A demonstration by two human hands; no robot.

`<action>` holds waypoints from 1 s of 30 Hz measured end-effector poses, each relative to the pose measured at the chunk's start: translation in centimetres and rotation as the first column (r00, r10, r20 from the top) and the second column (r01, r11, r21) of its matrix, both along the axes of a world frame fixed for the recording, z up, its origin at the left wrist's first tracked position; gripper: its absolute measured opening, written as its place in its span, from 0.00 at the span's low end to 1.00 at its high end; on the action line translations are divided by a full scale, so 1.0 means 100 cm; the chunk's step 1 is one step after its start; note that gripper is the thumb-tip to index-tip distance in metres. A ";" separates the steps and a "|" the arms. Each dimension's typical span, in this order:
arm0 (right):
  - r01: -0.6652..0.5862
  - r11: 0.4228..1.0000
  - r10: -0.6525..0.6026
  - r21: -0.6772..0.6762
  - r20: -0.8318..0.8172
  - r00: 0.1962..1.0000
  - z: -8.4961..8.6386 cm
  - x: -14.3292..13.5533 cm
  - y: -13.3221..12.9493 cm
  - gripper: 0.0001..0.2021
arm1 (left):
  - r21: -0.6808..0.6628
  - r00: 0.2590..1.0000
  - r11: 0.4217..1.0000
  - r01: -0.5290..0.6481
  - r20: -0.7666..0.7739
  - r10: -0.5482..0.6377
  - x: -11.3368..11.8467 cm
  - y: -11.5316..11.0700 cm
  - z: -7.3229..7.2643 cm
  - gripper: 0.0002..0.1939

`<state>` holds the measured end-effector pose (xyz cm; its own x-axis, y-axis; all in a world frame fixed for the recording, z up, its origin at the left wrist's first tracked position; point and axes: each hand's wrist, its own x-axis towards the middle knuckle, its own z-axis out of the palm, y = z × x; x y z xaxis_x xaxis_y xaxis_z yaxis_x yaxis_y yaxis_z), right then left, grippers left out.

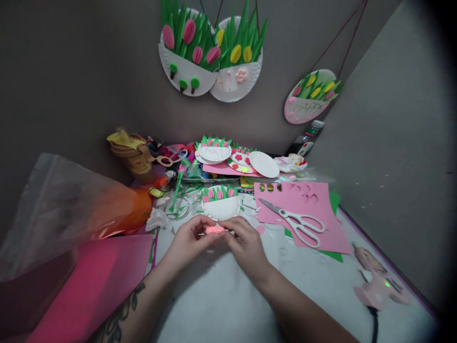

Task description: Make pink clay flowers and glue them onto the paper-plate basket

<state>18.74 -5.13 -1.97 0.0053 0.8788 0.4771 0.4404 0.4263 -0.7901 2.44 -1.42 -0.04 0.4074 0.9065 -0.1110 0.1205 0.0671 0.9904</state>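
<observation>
A small lump of pink modelling clay (pixel 214 229) is pinched between the fingertips of both hands above the white table. My left hand (pixel 196 234) grips its left end, and my right hand (pixel 242 233) has the right end. Just beyond the fingers lies a paper plate basket (pixel 221 207) with green paper leaves and pink paper tulips; its white front is plain. White-handled scissors (pixel 296 220) rest on a pink paper sheet (pixel 266 209) to the right of my hands.
Finished plate baskets (pixel 189 71) hang on the wall. A tan cup (pixel 137 157), a bottle (pixel 307 138) and craft plates (pixel 264 164) stand or lie at the back. A plastic bag (pixel 64 205) and bright pink sheet (pixel 107 276) fill the left. A glue gun (pixel 374 288) lies right.
</observation>
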 end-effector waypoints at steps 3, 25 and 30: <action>0.000 1.000 0.000 -0.024 0.005 1.000 0.002 0.000 0.000 0.04 | 0.021 1.000 1.000 -0.017 -0.008 0.017 0.000 0.000 -0.002 0.13; 0.102 0.962 -0.148 0.252 0.169 0.974 0.002 0.001 -0.003 0.10 | -0.145 0.972 0.989 0.026 0.234 0.009 0.005 -0.005 -0.003 0.18; 0.034 0.965 -0.083 0.260 0.181 0.980 -0.001 -0.011 -0.006 0.16 | -0.053 0.981 0.995 0.088 0.180 -0.077 0.004 -0.007 -0.005 0.24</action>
<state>17.68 -5.69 -2.07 -0.0584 0.7293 0.6817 0.6009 0.5710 -0.5594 2.85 -2.12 -0.58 0.4985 0.8628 -0.0840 -0.0491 0.1249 0.9910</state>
